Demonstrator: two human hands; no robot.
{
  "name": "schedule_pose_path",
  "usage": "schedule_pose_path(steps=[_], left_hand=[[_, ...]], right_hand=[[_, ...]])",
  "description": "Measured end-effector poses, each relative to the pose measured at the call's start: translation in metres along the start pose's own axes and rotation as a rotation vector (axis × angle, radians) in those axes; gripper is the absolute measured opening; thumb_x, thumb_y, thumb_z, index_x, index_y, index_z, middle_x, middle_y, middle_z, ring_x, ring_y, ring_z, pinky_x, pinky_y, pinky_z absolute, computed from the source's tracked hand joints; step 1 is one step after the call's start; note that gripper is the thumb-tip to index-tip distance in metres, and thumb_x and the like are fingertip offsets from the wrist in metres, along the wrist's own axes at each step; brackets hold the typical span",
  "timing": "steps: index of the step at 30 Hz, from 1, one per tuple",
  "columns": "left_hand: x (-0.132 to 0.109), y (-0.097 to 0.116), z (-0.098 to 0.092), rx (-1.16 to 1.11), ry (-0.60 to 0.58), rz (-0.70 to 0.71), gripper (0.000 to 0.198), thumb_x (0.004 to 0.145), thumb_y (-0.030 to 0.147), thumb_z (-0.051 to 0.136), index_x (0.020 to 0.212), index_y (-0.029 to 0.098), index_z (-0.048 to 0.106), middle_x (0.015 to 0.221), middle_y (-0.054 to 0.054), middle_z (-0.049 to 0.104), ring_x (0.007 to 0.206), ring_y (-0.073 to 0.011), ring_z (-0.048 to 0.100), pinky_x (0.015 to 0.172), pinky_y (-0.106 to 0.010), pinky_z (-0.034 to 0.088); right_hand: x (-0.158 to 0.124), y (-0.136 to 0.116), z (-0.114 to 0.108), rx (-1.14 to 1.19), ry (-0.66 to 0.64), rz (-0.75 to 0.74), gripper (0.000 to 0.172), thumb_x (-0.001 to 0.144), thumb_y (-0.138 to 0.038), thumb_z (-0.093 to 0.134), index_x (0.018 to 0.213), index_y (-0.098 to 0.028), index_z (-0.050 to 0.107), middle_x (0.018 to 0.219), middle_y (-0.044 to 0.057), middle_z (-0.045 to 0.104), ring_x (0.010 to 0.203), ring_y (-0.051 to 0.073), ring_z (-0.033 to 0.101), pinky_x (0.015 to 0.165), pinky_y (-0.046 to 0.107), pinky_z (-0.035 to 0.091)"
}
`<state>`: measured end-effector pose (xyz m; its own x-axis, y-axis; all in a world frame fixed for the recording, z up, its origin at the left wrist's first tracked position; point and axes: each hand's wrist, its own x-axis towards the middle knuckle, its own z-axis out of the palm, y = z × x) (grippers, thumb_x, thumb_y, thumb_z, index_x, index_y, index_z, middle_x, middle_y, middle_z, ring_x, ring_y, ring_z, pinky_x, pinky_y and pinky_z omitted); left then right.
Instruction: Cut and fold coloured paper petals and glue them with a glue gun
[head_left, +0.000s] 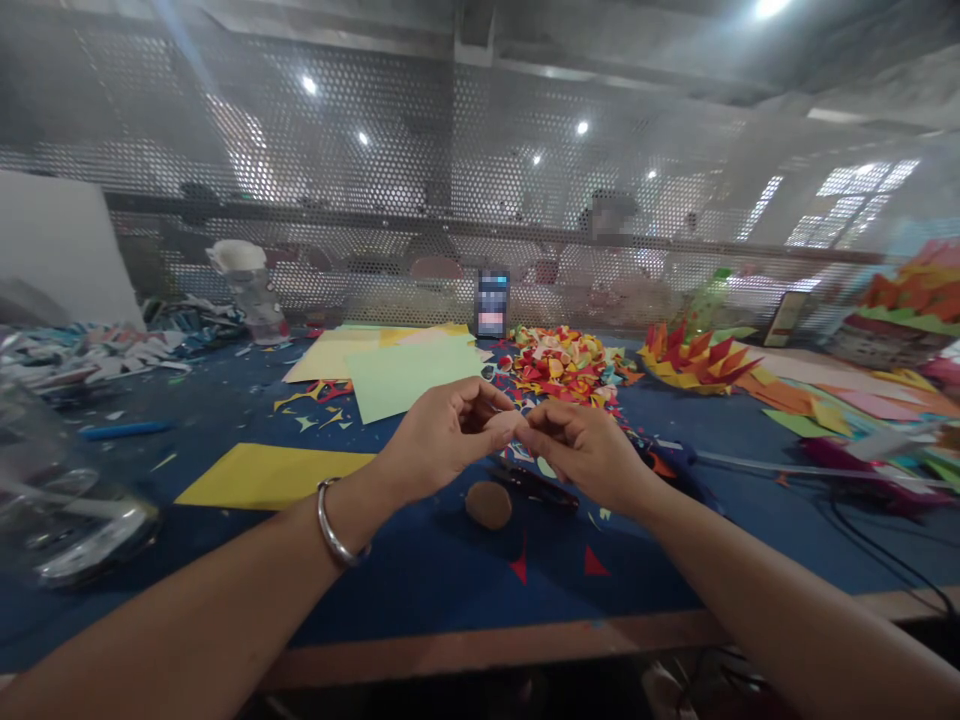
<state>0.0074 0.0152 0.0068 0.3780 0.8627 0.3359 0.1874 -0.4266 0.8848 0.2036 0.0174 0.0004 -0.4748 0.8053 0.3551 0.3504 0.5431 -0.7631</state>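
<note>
My left hand, with a silver bangle at the wrist, and my right hand meet above the middle of the table. Between their fingertips they pinch a small pale pink piece of paper, partly hidden by the fingers. Below the hands lies a brown rounded object, perhaps a stone. Beside it is a dark, slim tool that I cannot make out clearly. Red paper scraps lie nearer the table's edge.
Pale green paper and a yellow sheet lie left. Behind my hands is a heap of colourful paper pieces near a phone. Right are a spiky paper strip and a translucent stick; far left, a clear container.
</note>
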Motion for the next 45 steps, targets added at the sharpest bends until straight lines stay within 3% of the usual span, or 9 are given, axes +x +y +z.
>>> schedule_pose_path(steps=[7, 14, 23, 28, 31, 35, 42, 45], left_hand=[[0.0, 0.001, 0.009, 0.083, 0.058, 0.062, 0.014, 0.078, 0.025, 0.063, 0.088, 0.017, 0.059, 0.078, -0.001, 0.062, 0.068, -0.011, 0.055, 0.063, -0.024, 0.046], [0.004, 0.006, -0.012, -0.161, -0.084, -0.147, 0.031, 0.073, 0.03, 0.073, 0.094, 0.015, 0.057, 0.072, -0.003, 0.068, 0.067, -0.0138, 0.065, 0.065, -0.028, 0.051], [0.004, 0.008, -0.024, -0.123, -0.166, -0.181, 0.029, 0.075, 0.024, 0.071, 0.101, 0.013, 0.063, 0.076, -0.006, 0.073, 0.072, -0.0154, 0.068, 0.07, -0.029, 0.052], [0.004, 0.0, -0.025, -0.056, -0.256, -0.119, 0.031, 0.075, 0.029, 0.071, 0.103, 0.015, 0.066, 0.088, -0.008, 0.072, 0.077, -0.0154, 0.067, 0.076, -0.03, 0.051], [0.003, -0.003, -0.018, 0.098, -0.21, -0.022, 0.027, 0.078, 0.036, 0.067, 0.096, 0.016, 0.07, 0.089, -0.008, 0.072, 0.079, -0.0166, 0.065, 0.072, -0.028, 0.049], [0.003, -0.005, -0.011, 0.252, -0.166, 0.045, 0.016, 0.079, 0.029, 0.064, 0.087, 0.018, 0.072, 0.078, -0.004, 0.071, 0.071, -0.0146, 0.062, 0.064, -0.025, 0.044], [0.002, -0.005, -0.014, 0.111, -0.347, -0.086, 0.011, 0.076, 0.026, 0.064, 0.079, 0.016, 0.068, 0.069, -0.002, 0.068, 0.063, -0.0128, 0.058, 0.062, -0.025, 0.042], [0.004, -0.006, -0.014, -0.024, -0.296, -0.188, 0.007, 0.074, 0.022, 0.064, 0.075, 0.016, 0.067, 0.062, 0.0, 0.065, 0.057, -0.0107, 0.056, 0.059, -0.024, 0.041]], right_hand=[[-0.002, -0.003, 0.0, -0.067, -0.013, -0.003, 0.021, 0.09, -0.033, 0.053, 0.079, -0.016, 0.057, 0.063, -0.004, 0.048, 0.048, 0.006, 0.042, 0.045, 0.02, 0.034], [-0.001, -0.005, 0.0, -0.021, -0.021, 0.051, 0.026, 0.088, -0.041, 0.056, 0.078, -0.017, 0.054, 0.059, -0.006, 0.045, 0.043, 0.006, 0.041, 0.04, 0.019, 0.032], [0.0, -0.003, -0.002, 0.019, -0.041, 0.081, 0.027, 0.087, -0.043, 0.058, 0.077, -0.018, 0.055, 0.054, -0.007, 0.044, 0.04, 0.005, 0.04, 0.038, 0.019, 0.03], [0.0, 0.002, -0.002, 0.011, -0.101, 0.12, 0.025, 0.088, -0.042, 0.057, 0.082, -0.018, 0.059, 0.055, -0.006, 0.047, 0.039, 0.006, 0.042, 0.038, 0.019, 0.031], [0.0, 0.003, -0.003, -0.046, -0.145, 0.109, 0.021, 0.088, -0.038, 0.057, 0.081, -0.018, 0.059, 0.056, -0.006, 0.049, 0.04, 0.006, 0.043, 0.039, 0.019, 0.032], [0.0, 0.003, -0.003, -0.128, -0.158, 0.092, 0.021, 0.087, -0.036, 0.058, 0.075, -0.018, 0.059, 0.057, -0.005, 0.05, 0.042, 0.007, 0.044, 0.04, 0.019, 0.03], [0.001, 0.006, -0.003, -0.159, -0.164, 0.085, 0.023, 0.088, -0.038, 0.057, 0.081, -0.017, 0.062, 0.06, -0.004, 0.051, 0.047, 0.008, 0.043, 0.044, 0.02, 0.031], [0.001, 0.006, -0.002, -0.182, -0.08, 0.033, 0.025, 0.089, -0.04, 0.055, 0.081, -0.017, 0.062, 0.061, -0.004, 0.051, 0.051, 0.009, 0.042, 0.046, 0.021, 0.032]])
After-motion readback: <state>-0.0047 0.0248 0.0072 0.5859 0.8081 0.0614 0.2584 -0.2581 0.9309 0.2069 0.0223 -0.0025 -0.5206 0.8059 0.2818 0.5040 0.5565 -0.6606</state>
